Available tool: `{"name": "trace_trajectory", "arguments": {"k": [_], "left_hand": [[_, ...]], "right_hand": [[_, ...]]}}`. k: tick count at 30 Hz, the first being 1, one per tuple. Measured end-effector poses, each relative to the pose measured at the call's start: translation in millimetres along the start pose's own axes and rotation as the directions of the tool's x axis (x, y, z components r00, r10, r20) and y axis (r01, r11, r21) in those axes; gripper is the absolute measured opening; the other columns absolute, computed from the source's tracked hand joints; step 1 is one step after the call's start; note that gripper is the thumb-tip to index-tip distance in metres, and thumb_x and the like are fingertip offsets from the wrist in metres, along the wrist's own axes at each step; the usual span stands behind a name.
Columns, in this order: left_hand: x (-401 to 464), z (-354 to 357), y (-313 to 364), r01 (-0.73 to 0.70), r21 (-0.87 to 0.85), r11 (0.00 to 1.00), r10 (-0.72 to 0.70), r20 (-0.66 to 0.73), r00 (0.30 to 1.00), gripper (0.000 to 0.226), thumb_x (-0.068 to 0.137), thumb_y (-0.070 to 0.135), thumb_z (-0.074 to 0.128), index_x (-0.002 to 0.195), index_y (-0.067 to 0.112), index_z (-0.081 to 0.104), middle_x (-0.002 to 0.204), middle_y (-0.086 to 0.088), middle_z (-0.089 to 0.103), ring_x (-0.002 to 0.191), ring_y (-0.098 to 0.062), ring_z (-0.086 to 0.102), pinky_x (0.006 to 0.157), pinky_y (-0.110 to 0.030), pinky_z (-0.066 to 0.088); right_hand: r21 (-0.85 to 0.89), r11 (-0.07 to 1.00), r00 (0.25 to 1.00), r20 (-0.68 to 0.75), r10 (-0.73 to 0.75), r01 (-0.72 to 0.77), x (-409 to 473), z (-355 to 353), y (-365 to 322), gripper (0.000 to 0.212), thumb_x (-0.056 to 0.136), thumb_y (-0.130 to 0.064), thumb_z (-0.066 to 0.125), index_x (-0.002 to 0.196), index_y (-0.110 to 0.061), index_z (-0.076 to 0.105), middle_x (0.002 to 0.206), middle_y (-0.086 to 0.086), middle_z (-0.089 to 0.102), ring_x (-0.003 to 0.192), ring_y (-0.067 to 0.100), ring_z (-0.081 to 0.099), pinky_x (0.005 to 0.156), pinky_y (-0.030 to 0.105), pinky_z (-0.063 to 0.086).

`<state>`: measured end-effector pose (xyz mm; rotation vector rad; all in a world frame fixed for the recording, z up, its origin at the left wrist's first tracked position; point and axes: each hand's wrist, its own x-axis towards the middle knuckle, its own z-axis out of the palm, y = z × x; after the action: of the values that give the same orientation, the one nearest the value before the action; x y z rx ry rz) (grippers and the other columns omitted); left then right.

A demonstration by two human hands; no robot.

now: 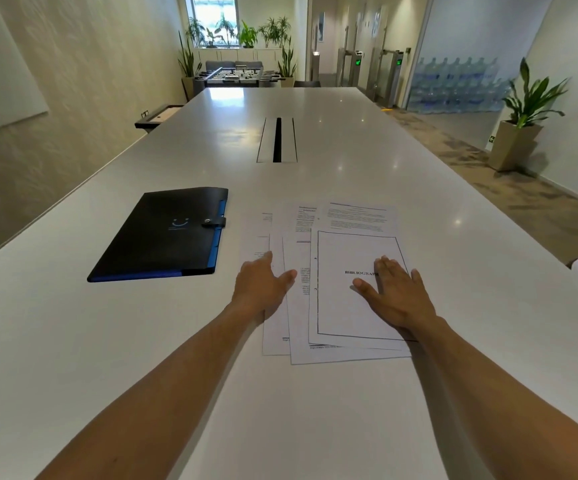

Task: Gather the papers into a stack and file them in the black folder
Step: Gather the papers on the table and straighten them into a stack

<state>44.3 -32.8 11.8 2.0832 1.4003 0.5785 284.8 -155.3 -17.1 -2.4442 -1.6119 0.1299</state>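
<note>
Tabletop [315, 427]: hands [396, 294] pressing papers [350, 306].

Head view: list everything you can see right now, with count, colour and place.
table: one, white, fills the view
papers: several overlapping sheets, white with black print, fanned out at centre right
black folder: one, black with blue edging, strap shut, left of the papers
cable slot: one, dark, mid-table
potted plants: several, green, right wall and far end
foosball table: one, grey, far end
water bottles: many, blue, behind glass on the right
left hand: flat on the papers' left side
right hand: flat on the top sheet
</note>
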Motion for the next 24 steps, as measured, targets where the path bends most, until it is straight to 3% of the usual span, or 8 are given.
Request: {"name": "trace_trajectory", "arguments": {"k": [3, 5, 7, 12, 15, 20, 22, 24], "left_hand": [[7.1, -4.1, 11.4, 0.11, -0.411, 0.905, -0.108, 0.029, 0.994, 0.071, 0.084, 0.035, 0.07, 0.142, 0.015, 0.036, 0.14, -0.011, 0.048, 0.123, -0.026, 0.049, 0.091, -0.029, 0.044], [7.6, -4.5, 13.6, 0.173, -0.542, 0.822, -0.172, 0.053, 0.984, 0.072, 0.082, 0.026, 0.073, 0.142, 0.014, 0.036, 0.138, -0.01, 0.049, 0.11, -0.02, 0.052, 0.072, -0.013, 0.048], [7.4, -1.7, 13.0, 0.245, -0.605, 0.758, -0.223, 0.113, 0.968, 0.076, 0.08, 0.018, 0.076, 0.142, 0.012, 0.033, 0.142, -0.01, 0.044, 0.115, -0.023, 0.051, 0.079, -0.017, 0.047], [12.3, 0.9, 10.7, 0.315, -0.598, 0.737, -0.244, 0.199, 0.949, 0.082, 0.078, 0.018, 0.076, 0.145, 0.011, 0.029, 0.147, -0.011, 0.038, 0.128, -0.028, 0.044, 0.105, -0.038, 0.039], [10.8, 2.5, 11.9, 0.303, -0.577, 0.758, -0.239, 0.187, 0.953, 0.079, 0.079, 0.019, 0.076, 0.142, 0.013, 0.03, 0.143, -0.009, 0.042, 0.124, -0.027, 0.047, 0.1, -0.035, 0.041], [6.0, 6.6, 14.0, 0.196, -0.474, 0.858, -0.178, 0.083, 0.981, 0.054, 0.077, 0.022, 0.076, 0.123, 0.013, 0.048, 0.114, 0.0, 0.059, 0.087, -0.011, 0.058, 0.064, -0.018, 0.046], [2.2, 10.5, 15.9, 0.105, -0.342, 0.934, -0.107, 0.014, 0.994, 0.057, 0.077, 0.025, 0.076, 0.126, 0.01, 0.05, 0.121, -0.005, 0.057, 0.101, -0.02, 0.058, 0.081, -0.026, 0.051], [-3.3, 15.0, 19.0, 0.066, -0.272, 0.96, -0.073, -0.018, 0.997, 0.064, 0.078, 0.028, 0.075, 0.132, 0.009, 0.047, 0.13, -0.011, 0.054, 0.115, -0.028, 0.053, 0.089, -0.026, 0.039]], "right_hand": [[-0.001, 1.0, 1.0, 0.002, 0.001, -0.001, 0.5, 1.3, 0.9, 0.107, 0.074, -0.085, -0.001, 0.154, -0.015, 0.01, 0.163, 0.003, 0.009, 0.149, 0.018, 0.006, 0.12, 0.049, 0.002], [0.002, 1.0, 1.0, -0.001, -0.001, 0.001, 1.4, 1.9, 1.3, 0.107, 0.073, -0.085, -0.001, 0.154, -0.015, 0.011, 0.163, 0.003, 0.009, 0.149, 0.018, 0.006, 0.12, 0.049, 0.002], [0.008, 1.0, 1.0, -0.012, -0.001, 0.001, 2.0, 2.6, 1.9, 0.108, 0.073, -0.086, -0.001, 0.153, -0.015, 0.012, 0.163, 0.003, 0.009, 0.149, 0.018, 0.006, 0.119, 0.048, 0.002], [0.046, 0.998, 0.999, -0.023, -0.04, 0.041, 1.9, 4.9, -6.4, 0.108, 0.073, -0.086, 0.001, 0.153, -0.016, 0.015, 0.162, 0.003, 0.011, 0.149, 0.018, 0.009, 0.12, 0.047, 0.003], [0.067, 0.996, 0.998, -0.036, -0.059, 0.061, 2.3, 7.5, -17.9, 0.106, 0.074, -0.085, 0.003, 0.153, -0.016, 0.016, 0.162, 0.002, 0.011, 0.149, 0.017, 0.009, 0.12, 0.046, 0.003], [0.095, 0.992, 0.996, -0.053, -0.073, 0.078, 4.2, 11.0, -31.0, 0.099, 0.077, -0.082, 0.009, 0.149, -0.015, 0.026, 0.162, 0.004, 0.015, 0.149, 0.018, 0.01, 0.119, 0.048, 0.005], [0.11, 0.991, 0.995, -0.074, -0.068, 0.076, 5.0, 11.5, -32.5, 0.093, 0.081, -0.079, 0.013, 0.144, -0.013, 0.032, 0.16, 0.005, 0.02, 0.148, 0.018, 0.011, 0.119, 0.049, 0.008], [0.128, 0.99, 0.995, -0.085, -0.053, 0.064, 4.7, 11.3, -33.1, 0.091, 0.083, -0.077, 0.016, 0.145, -0.012, 0.032, 0.16, 0.006, 0.021, 0.148, 0.019, 0.012, 0.119, 0.048, 0.009]]}}
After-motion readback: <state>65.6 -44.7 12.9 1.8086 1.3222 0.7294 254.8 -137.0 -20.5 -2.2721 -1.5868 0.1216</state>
